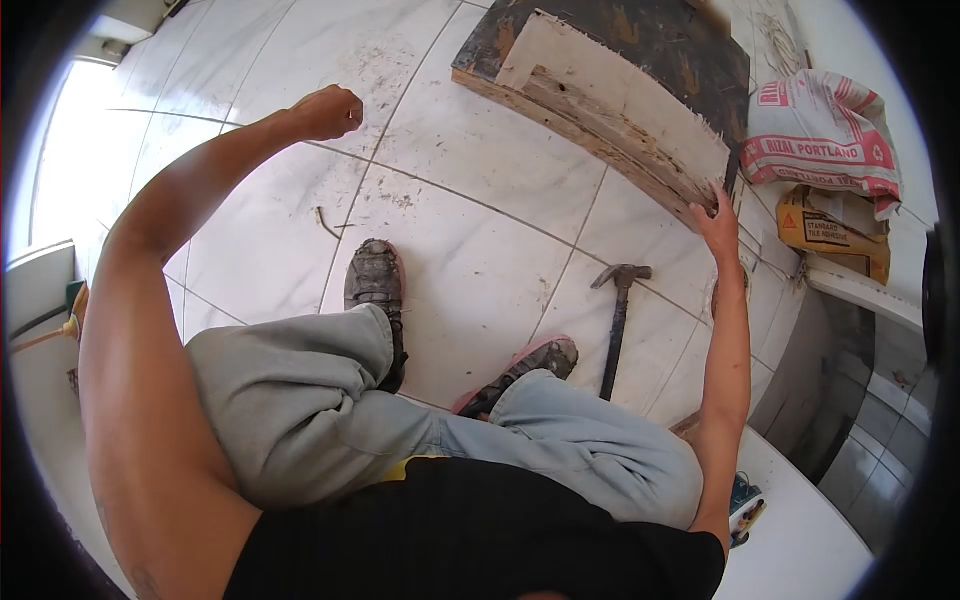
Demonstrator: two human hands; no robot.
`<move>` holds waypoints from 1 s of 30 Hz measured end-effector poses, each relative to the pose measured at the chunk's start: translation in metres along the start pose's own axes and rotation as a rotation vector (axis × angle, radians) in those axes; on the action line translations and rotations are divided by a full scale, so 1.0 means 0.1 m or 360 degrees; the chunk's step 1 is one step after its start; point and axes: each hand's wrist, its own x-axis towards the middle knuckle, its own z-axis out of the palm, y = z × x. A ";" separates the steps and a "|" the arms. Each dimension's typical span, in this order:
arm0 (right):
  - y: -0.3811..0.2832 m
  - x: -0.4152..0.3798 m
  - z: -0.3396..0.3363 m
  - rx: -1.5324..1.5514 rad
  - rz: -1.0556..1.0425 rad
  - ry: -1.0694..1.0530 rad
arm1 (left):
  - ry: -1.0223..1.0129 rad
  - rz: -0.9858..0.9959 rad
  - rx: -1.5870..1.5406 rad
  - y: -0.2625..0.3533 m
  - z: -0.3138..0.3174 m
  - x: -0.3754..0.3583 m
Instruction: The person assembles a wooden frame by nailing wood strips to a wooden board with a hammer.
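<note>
My left hand (330, 112) is closed in a fist above the tiled floor, off to the left. A tiny pale spot shows at its fingers, too small to name. On the right, my right hand (714, 222) grips the near right end of a worn wooden board (630, 105), thumb and fingers apart around its edge. The board has a splintered edge and lies against a dark, stained wooden panel (590, 30). A claw hammer (619, 320) lies on the floor between my right shoe and my right forearm, touched by neither hand.
Debris and dust (400, 190) are scattered on the white floor tiles (480, 230). A red and white cement bag (825, 145) stands at the right, above a yellow tile adhesive bag (835, 235). My shoes (377, 290) are planted in the middle.
</note>
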 end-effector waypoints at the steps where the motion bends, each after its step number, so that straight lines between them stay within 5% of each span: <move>1: -0.02 -0.03 -0.04 -0.0017 -0.0008 -0.0024 | 0.0018 -0.0095 -0.0062 -0.11 0.22 -0.17; 3: -0.13 -0.18 -0.08 0.0099 0.0023 -0.0063 | -0.0196 -0.0153 0.0031 -0.22 0.54 -0.53; 5: -0.07 -0.21 -0.16 0.0098 0.0251 0.0376 | -0.0299 0.0016 0.0035 -0.21 0.71 -0.87; 6: 0.07 -0.26 -0.16 0.0098 0.0250 0.0372 | -0.0257 0.0249 0.0110 -0.26 0.81 -0.99; 10: 0.12 -0.77 -0.03 0.0054 0.0515 0.0462 | -0.0162 0.0355 0.0060 -0.36 1.01 -1.08; 11: 0.22 -0.93 0.12 0.0078 0.0522 0.0343 | -0.0220 0.0426 0.0119 -0.39 1.00 -1.04; 14: -0.20 -1.47 0.40 0.0112 0.0786 -0.0767 | -0.0036 0.0339 -0.0244 -0.26 0.94 -0.83; 16: -0.38 -1.90 0.70 0.0114 0.0765 -0.0955 | 0.0257 0.0375 -0.0534 0.14 0.67 -0.42; 17: -0.65 -1.96 0.66 0.0436 0.1247 -0.0920 | 0.0458 0.0498 -0.0657 0.54 0.45 -0.24; 21: -0.82 -2.26 0.72 -0.0025 0.0792 -0.0756 | 0.0585 0.0862 -0.0869 1.94 -0.30 0.63; 23: -0.83 -2.32 0.81 -0.0001 0.0871 -0.0701 | 0.0536 0.0900 -0.0756 2.52 -0.46 1.05; 25: -0.81 -2.45 0.89 0.0022 0.0695 -0.0353 | 0.0464 0.0937 -0.0731 2.97 -0.46 1.46; 27: -1.02 -2.35 0.71 0.0433 0.1084 -0.0223 | 0.0413 0.0962 -0.0719 3.22 -0.32 1.77; 29: -1.12 -2.21 0.47 0.0447 0.0977 -0.0113 | 0.0648 0.1336 -0.0588 3.38 -0.16 1.99; 30: -1.26 -2.08 0.23 0.0971 0.1051 -0.0044 | 0.0644 0.1349 -0.0583 3.38 -0.06 2.06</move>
